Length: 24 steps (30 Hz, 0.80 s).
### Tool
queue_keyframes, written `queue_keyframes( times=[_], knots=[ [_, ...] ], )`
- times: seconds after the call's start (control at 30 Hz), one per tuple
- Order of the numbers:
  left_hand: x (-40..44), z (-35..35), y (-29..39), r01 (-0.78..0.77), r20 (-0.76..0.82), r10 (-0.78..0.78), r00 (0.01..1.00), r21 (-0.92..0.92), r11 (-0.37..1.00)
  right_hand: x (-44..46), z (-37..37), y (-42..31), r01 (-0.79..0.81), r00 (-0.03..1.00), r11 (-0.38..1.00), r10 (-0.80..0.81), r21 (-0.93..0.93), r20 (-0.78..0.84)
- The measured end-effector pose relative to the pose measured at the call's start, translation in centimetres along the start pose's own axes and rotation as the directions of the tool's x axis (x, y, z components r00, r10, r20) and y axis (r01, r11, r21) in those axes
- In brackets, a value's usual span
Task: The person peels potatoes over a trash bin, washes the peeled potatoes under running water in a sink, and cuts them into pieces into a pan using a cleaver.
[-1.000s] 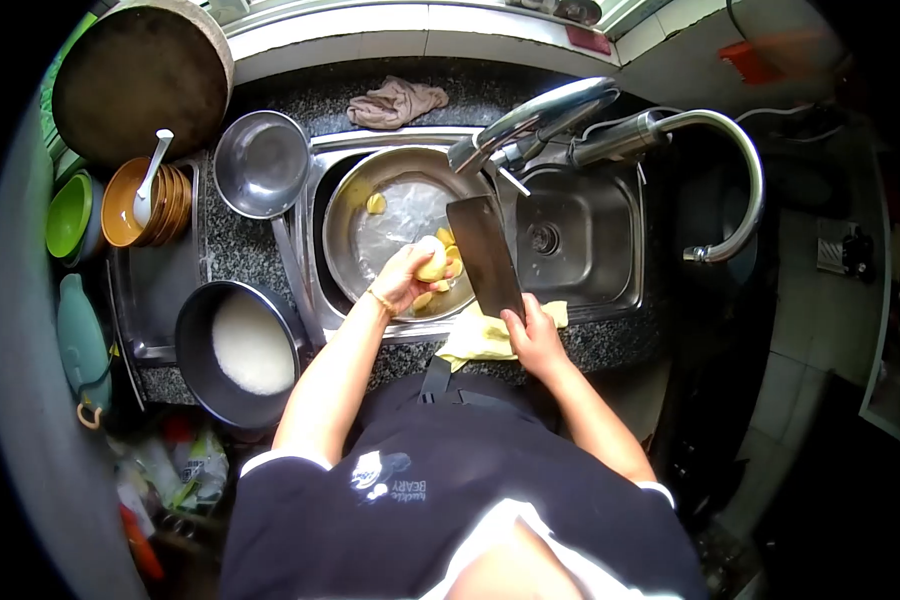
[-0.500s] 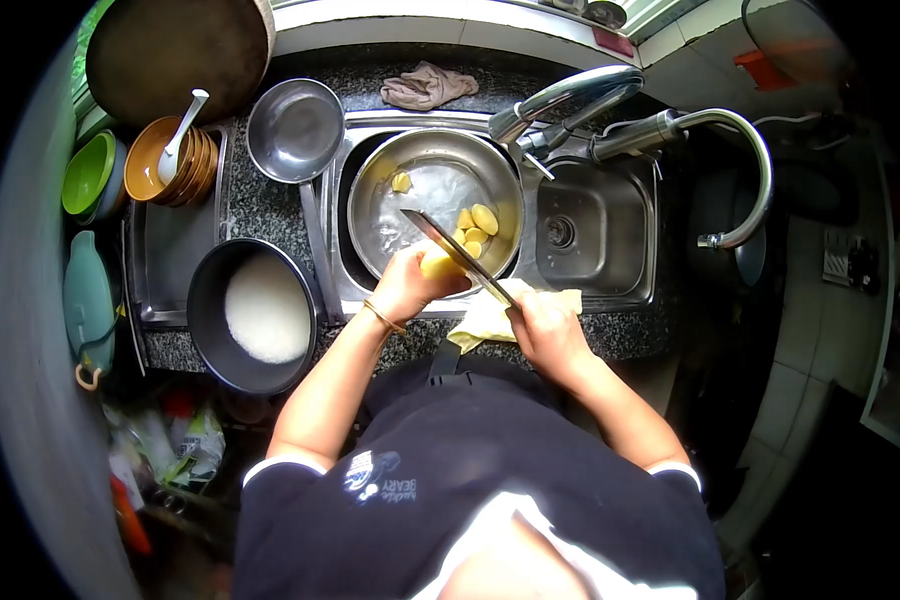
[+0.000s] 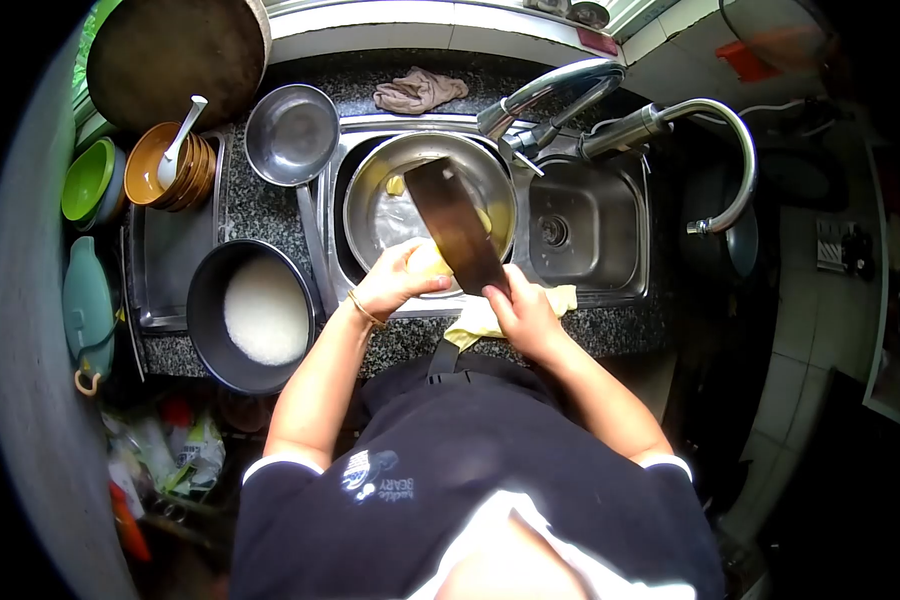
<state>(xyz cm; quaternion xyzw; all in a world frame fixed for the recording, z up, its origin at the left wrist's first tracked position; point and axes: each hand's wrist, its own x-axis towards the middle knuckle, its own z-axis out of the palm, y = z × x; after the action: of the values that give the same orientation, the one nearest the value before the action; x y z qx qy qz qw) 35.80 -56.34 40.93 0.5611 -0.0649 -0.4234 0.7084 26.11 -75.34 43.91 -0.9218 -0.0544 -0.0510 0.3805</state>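
Note:
In the head view my left hand is closed around a peeled yellow potato over the near edge of a steel basin. My right hand grips the handle of a cleaver. Its broad dark blade faces up toward me, just right of the potato; I cannot tell whether they touch. Inside the basin lies a yellow chunk. Part of another piece shows past the blade, which hides much of the basin's right side. A yellow cloth lies on the counter edge beside my right hand.
The basin sits in the left sink bowl; a smaller sink bowl is to its right, under two faucets. On the left stand a pot of white rice, a steel saucepan and stacked brown bowls. A rag lies behind.
The cleaver has turned from edge-on to showing its flat side and its tip has risen. My right hand has shifted slightly left and up. The potato stays in my left hand.

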Motion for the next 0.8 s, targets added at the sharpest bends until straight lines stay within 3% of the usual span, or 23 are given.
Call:
queue_keyframes(
  times=[0.03, 0.07, 0.13, 0.2, 0.23, 0.27, 0.33, 0.4, 0.47, 0.5, 0.53, 0.67, 0.8],
  knots=[
    [0.2, -0.3, -0.4, 0.012, -0.015, -0.013, 1.000, -0.072, 0.997, 0.1, 0.2, 0.2, -0.237, 0.972, 0.937, 0.228, 0.256, 0.061],
    [0.3, -0.5, -0.9, 0.023, -0.029, -0.028, 0.999, -0.145, 0.989, 0.1, 0.5, 0.4, -0.452, 0.890, 0.756, 0.420, 0.473, 0.179],
    [0.9, -0.5, -2.0, -0.008, -0.020, 0.004, 1.000, -0.188, 0.982, 0.4, 1.2, 0.3, -0.456, 0.876, 0.680, 0.456, 0.574, 0.157],
    [0.9, -0.5, -3.0, -0.057, -0.099, 0.040, 0.994, -0.177, 0.983, 0.8, 1.5, 0.1, -0.561, 0.799, 0.572, 0.563, 0.598, 0.210],
    [0.9, -0.3, -3.5, -0.106, -0.110, 0.090, 0.990, -0.143, 0.984, 0.8, 2.5, 1.4, -0.522, 0.828, 0.687, 0.550, 0.505, 0.108],
    [1.0, -0.4, -3.7, -0.105, -0.107, 0.090, 0.990, -0.143, 0.984, 1.0, 2.4, 2.1, -0.522, 0.828, 0.687, 0.551, 0.506, 0.106],
    [0.9, -0.4, -3.8, -0.141, -0.158, 0.108, 0.982, -0.216, 0.966, 1.1, 1.5, 2.7, -0.626, 0.776, 0.728, 0.619, 0.282, 0.124],
    [1.0, -0.8, -3.9, -0.157, -0.185, 0.114, 0.976, -0.233, 0.960, 0.5, 0.7, 2.3, -0.579, 0.813, 0.772, 0.570, 0.263, 0.118],
    [1.3, -1.7, -4.6, -0.069, -0.150, 0.011, 0.989, -0.392, 0.917, 0.1, 0.3, 1.6, -0.477, 0.879, 0.849, 0.463, 0.226, 0.117],
    [1.2, -1.6, -4.5, -0.079, -0.159, 0.020, 0.987, -0.374, 0.924, 0.2, 0.1, 1.3, -0.545, 0.838, 0.822, 0.526, 0.168, 0.145],
    [1.2, -1.6, -4.6, -0.079, -0.160, 0.019, 0.987, -0.376, 0.923, -0.3, -0.4, -0.2, -0.396, 0.917, 0.905, 0.381, 0.157, 0.115],
    [1.4, -1.5, -4.2, -0.142, -0.087, 0.118, 0.989, -0.382, 0.913, -1.7, 0.2, -1.0, -0.133, 0.991, 0.990, 0.132, 0.054, 0.025],
    [1.6, -0.9, -3.9, -0.201, -0.059, 0.193, 0.979, -0.354, 0.913, -2.3, 0.1, -1.4, -0.083, 0.996, 0.995, 0.085, -0.063, 0.032]
  ],
)
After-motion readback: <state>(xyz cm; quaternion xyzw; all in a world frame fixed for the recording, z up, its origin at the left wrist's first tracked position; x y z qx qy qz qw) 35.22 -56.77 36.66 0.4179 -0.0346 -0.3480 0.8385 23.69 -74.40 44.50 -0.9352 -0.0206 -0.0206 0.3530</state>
